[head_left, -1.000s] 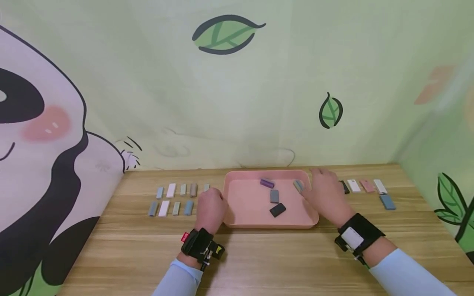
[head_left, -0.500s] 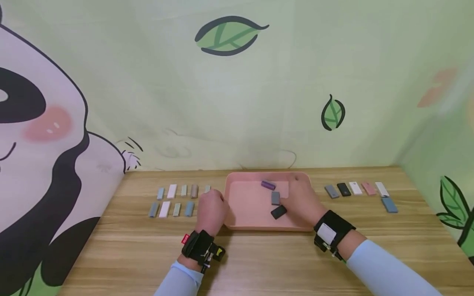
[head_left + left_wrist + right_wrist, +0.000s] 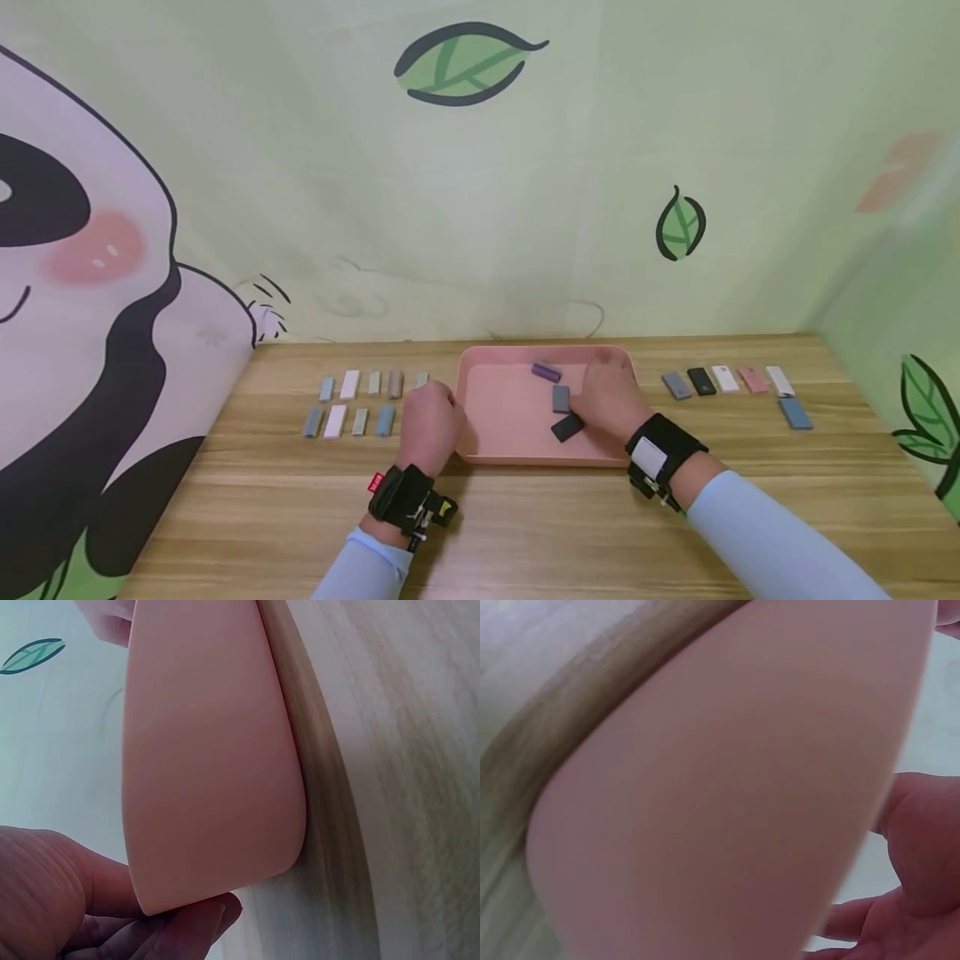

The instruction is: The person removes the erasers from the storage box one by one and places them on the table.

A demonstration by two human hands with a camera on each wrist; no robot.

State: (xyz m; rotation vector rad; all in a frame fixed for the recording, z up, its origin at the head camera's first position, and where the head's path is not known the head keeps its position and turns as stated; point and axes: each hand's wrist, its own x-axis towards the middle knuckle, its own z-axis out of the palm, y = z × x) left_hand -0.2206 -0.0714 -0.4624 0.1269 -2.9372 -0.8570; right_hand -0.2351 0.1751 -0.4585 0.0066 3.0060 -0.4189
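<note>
The pink tray [image 3: 517,461] lies on the wooden table. My left hand [image 3: 431,425] grips its left rim, with thumb and fingers on either side of the rim in the left wrist view. Over the tray's right part is my right hand [image 3: 611,398]; its fingertips sink behind the tray wall in the right wrist view, so whether they hold anything is hidden. Beside that hand lie a grey flat piece [image 3: 560,399] and a black phone-shaped piece [image 3: 567,427]. A purple block [image 3: 546,372] rests near the tray's back.
Left of the tray, small blocks stand in two rows, among them a white block [image 3: 335,422] and a blue block [image 3: 386,421]. To the right lie several phone-shaped pieces, including grey [image 3: 677,385], black [image 3: 701,382], pink [image 3: 752,380] and blue [image 3: 795,413]. A printed cloth [image 3: 315,208] hangs behind.
My right hand has moved left from the tray's right edge to over its inside, uncovering the grey piece on the table and covering a striped block in the tray. My left hand stays put.
</note>
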